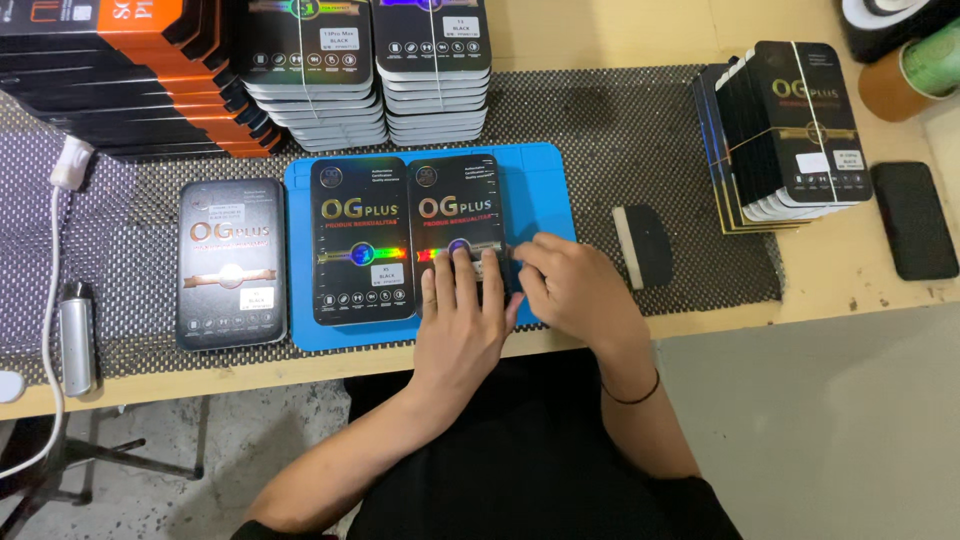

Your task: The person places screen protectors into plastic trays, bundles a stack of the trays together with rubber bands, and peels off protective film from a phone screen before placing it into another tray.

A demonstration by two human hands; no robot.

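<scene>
- Okay, left hand (460, 320) is lying flat on the lower half of the right black package (458, 215), fingers (462, 268) spread and pressing it down, not curled round it.
- Right hand (572, 285) is sitting at the package's lower right edge, fingertips bunched there; whether they are pinching a tab or a sticker I cannot tell, they are hiding that spot.
- That package is lying on the blue mat (545, 180), touching a matching left black package (362, 240) beside it.
- A grey package (231, 262) is resting just left of the mat on the dark mesh liner (640, 120).
- Step in hand, as I am judging it: steadying the package with one hand while working its side edge with the other, looking like opening or sealing.
- Next move is likely calling for the flat hand holding firm and a fine pinch at the edge, since the package could be sliding on the mat.
- A small black scraper (645, 245) is sitting right of the hands on the liner, untouched.
- Banded stacks are standing at the back (432, 70) and a leaning stack (790, 130) at the right.
- A dark phone (913, 218) is lying on the bare counter (600, 35) near the leaning stack.
- A silver stick device (76, 338) with a white cable (50, 300) is lying far left.
</scene>
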